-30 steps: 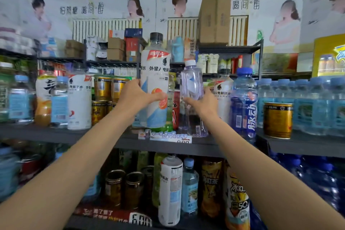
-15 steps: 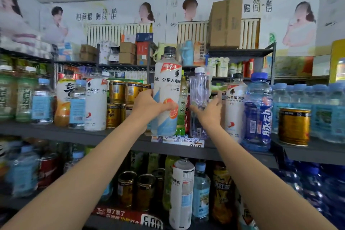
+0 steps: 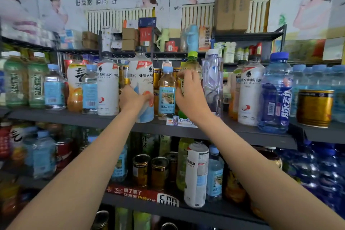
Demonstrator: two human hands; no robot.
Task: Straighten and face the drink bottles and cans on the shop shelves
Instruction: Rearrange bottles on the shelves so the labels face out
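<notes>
Head view, upper shelf (image 3: pixel 130 127). We record our left hand (image 3: pixel 133 99) curled round the lower body of a tall white bottle (image 3: pixel 141 84) with a black cap, which stands upright at the front edge of the shelf, near its middle. Our right hand (image 3: pixel 190 93) reaches up just beside it, fingers bent round a green-capped bottle (image 3: pixel 192 65) of pale yellow drink; how firmly it grips we cannot tell, as the hand covers most of the bottle.

Between the two hands: one small amber bottle (image 3: pixel 166 91) with a light blue cap and blue label, upright, label facing us. Behind it, gold cans (image 3: pixel 157 76), partly hidden.

Right of our right hand: a clear bottle (image 3: pixel 213 80), then a second white bottle (image 3: pixel 250 91) with a black cap, then a large blue bottle (image 3: pixel 275 95) at the front edge, then a gold can (image 3: pixel 314 107) towards the right end.

Left of our left hand: a third white bottle (image 3: pixel 107 87), a small blue-labelled bottle (image 3: pixel 90 89), an orange-and-white bottle (image 3: pixel 75 87), and two green bottles (image 3: pixel 26 80) towards the left end.

A price tag (image 3: pixel 180 120) hangs on the front edge below our right hand.

Lower shelf (image 3: pixel 205 209): a white bottle (image 3: pixel 196 173) at the front edge, dark cans (image 3: pixel 150 172) left of it.
</notes>
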